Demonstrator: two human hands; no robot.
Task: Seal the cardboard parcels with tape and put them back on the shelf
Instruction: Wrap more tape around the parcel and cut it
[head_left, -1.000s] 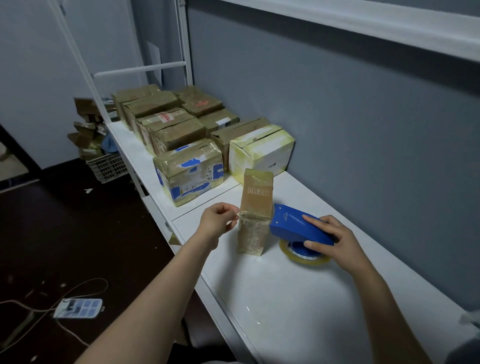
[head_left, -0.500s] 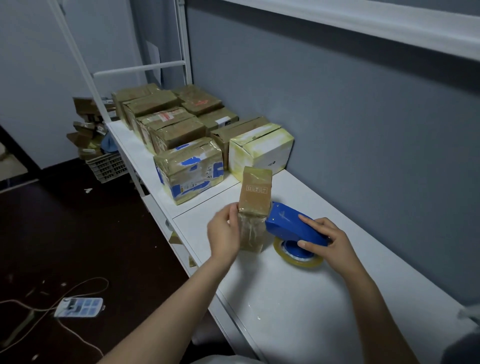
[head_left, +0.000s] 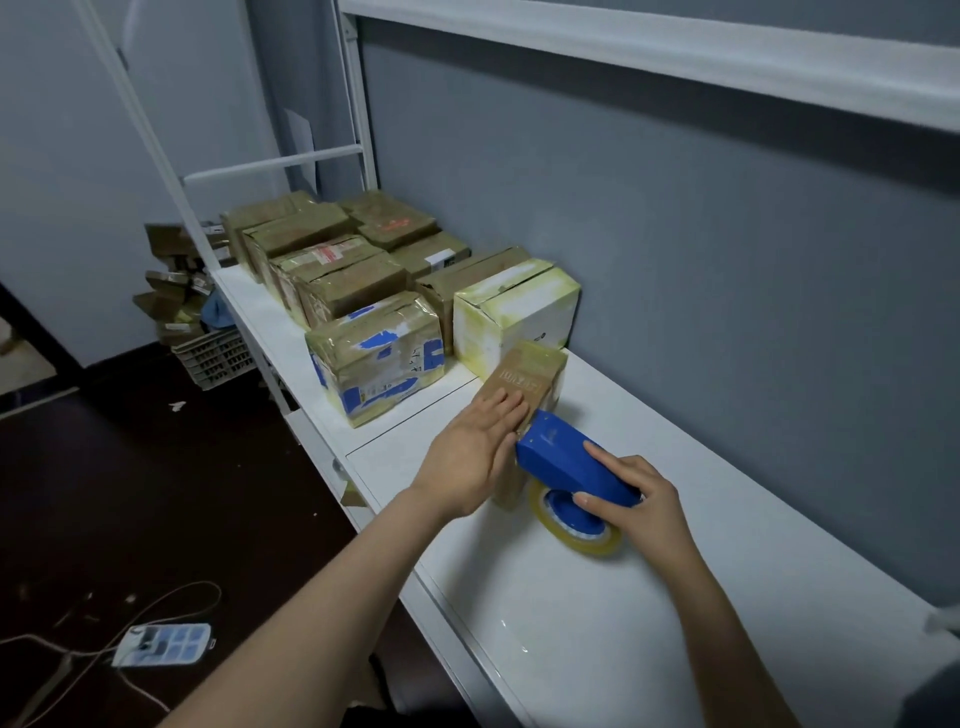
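Note:
A small tall brown parcel (head_left: 527, 376) stands on the white shelf (head_left: 597, 623), leaning a little away from me. My left hand (head_left: 475, 452) lies flat against its near face, fingers straight. My right hand (head_left: 631, 501) grips a blue tape dispenser (head_left: 563, 460), whose front end touches the parcel beside my left fingers. The yellowish tape roll (head_left: 576, 530) hangs under the dispenser and rests on the shelf. The parcel's lower part is hidden behind my left hand and the dispenser.
Several taped parcels stand in rows at the far end of the shelf, nearest a blue-marked box (head_left: 376, 356) and a white-yellow box (head_left: 514, 314). A grey wall runs along the right. Below left are dark floor, a power strip (head_left: 163, 644) and a plastic basket (head_left: 215, 358).
My left hand went from pinching the tape at the parcel's left side to lying flat on its near face. The parcel has tilted back. The dispenser moved up against the parcel.

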